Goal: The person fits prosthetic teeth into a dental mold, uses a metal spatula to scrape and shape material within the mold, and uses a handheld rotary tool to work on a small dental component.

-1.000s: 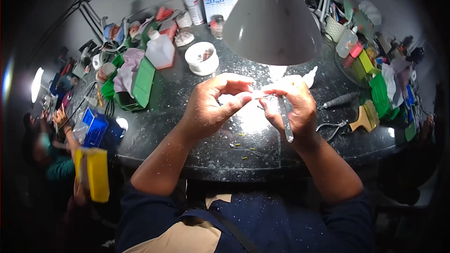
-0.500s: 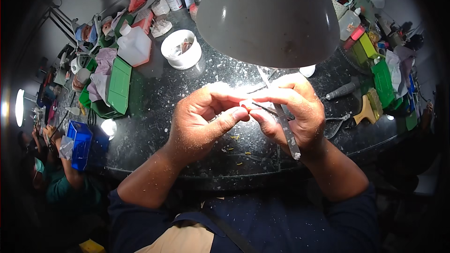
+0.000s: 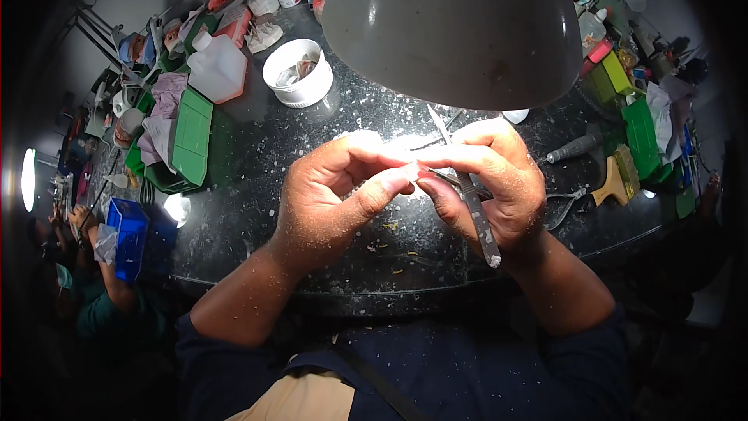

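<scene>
Under the lamp, my left hand point(image 3: 335, 203) pinches a tiny pale piece point(image 3: 409, 173) between thumb and fingers. Beside it, my right hand point(image 3: 495, 183) is closed around a long flat metal tool point(image 3: 485, 234), its pointed end up and its dusty end low, and a thinner metal tool reaches toward the piece. The fingertips of both hands meet there, partly hiding what they hold. Small yellow bits point(image 3: 413, 253) lie on the dusty dark worktop point(image 3: 366, 273) below.
The grey lamp shade point(image 3: 452, 31) overhangs the hands. A white pot point(image 3: 300, 90), plastic jug point(image 3: 216, 68), green bins point(image 3: 191, 140) and blue bin point(image 3: 128, 238) stand leftward; a grey handpiece point(image 3: 573, 148) and brush point(image 3: 612, 187) lie rightward. A co-worker point(image 3: 117, 296) is at far left.
The head view has shifted, so the lamp fills more of the top. My hands have drawn closer together at the small piece, and the long tool now appears lower and more fully.
</scene>
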`<state>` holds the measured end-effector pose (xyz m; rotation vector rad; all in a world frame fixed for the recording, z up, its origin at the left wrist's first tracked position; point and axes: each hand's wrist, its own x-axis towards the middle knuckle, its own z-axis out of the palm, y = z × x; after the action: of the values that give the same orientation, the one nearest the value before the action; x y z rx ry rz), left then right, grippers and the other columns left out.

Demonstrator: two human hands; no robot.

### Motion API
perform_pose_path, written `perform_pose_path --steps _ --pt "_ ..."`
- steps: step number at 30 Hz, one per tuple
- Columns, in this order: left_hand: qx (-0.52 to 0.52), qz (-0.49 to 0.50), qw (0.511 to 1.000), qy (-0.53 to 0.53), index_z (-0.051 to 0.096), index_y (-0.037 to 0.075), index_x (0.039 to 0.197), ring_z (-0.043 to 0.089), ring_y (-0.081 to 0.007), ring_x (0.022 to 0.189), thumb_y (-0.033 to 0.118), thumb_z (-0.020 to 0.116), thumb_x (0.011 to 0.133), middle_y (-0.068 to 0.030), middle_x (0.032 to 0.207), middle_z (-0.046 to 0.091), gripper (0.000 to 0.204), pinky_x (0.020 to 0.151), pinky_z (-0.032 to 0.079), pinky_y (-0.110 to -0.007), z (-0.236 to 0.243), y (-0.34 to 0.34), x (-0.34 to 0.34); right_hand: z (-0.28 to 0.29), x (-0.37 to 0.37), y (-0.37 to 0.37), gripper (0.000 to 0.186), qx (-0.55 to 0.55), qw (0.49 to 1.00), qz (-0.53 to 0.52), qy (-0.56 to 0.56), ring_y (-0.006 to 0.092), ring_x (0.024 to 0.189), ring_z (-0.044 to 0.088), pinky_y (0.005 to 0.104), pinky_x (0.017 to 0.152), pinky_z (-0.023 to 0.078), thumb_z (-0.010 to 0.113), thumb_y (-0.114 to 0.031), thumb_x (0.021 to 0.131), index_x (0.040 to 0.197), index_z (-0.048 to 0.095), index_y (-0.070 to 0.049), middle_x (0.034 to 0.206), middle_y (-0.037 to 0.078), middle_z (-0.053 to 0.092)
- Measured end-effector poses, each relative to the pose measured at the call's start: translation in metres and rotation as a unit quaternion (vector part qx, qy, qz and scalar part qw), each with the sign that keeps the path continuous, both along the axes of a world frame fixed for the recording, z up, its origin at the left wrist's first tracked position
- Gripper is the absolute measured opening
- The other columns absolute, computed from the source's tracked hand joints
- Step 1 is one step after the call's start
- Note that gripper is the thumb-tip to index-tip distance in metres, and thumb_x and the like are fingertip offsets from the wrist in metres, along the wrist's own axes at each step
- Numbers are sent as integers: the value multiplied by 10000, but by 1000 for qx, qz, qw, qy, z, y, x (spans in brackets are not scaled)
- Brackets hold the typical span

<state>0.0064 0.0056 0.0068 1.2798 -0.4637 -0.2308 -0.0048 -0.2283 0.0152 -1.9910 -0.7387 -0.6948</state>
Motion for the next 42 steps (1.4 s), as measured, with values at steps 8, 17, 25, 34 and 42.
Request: perform_pose_path --steps 8,17,25,34,42 --pt "-3 -23 1000 -3 728 -44 1186 750 -182 1055 28 707 1083 -113 1125 766 127 998 603 -351 -1 5 6 -4 1 2 320 -11 1000 -9 -4 253 909 712 383 833 552 931 -56 800 1096 820 -109 1003 68 724" --pt "-35 -39 997 48 677 -55 1294 753 -215 1166 5 687 1090 -166 1253 762 213 1071 617 -397 -3 1 5 -6 2 0 330 -23 1000 -6 -6 252 911 715 378 835 558 925 -76 818 1130 823 -100 1007 77 728" --pt "-34 -46 996 68 664 -43 1391 750 -244 1190 -43 707 1037 -170 1284 747 357 1103 602 -430 2 -1 2 2 2 -1 310 2 1000 3 -14 246 946 707 364 842 583 890 -30 851 1145 791 -39 1034 118 720" --pt "-51 -44 996 58 629 -21 1341 748 -253 1203 -68 719 1004 -186 1286 733 352 1130 583 -439 -2 1 3 9 -4 -4 282 39 999 20 13 244 948 744 355 841 614 810 30 951 1230 794 -3 1060 142 760" --pt "-62 14 998 20 567 27 1232 709 -238 1247 -161 698 948 -202 1320 692 365 1142 569 -429 -5 0 1 -9 -14 6 260 180 980 81 26 312 1031 832 387 918 669 825 38 941 1168 697 37 1087 194 802"
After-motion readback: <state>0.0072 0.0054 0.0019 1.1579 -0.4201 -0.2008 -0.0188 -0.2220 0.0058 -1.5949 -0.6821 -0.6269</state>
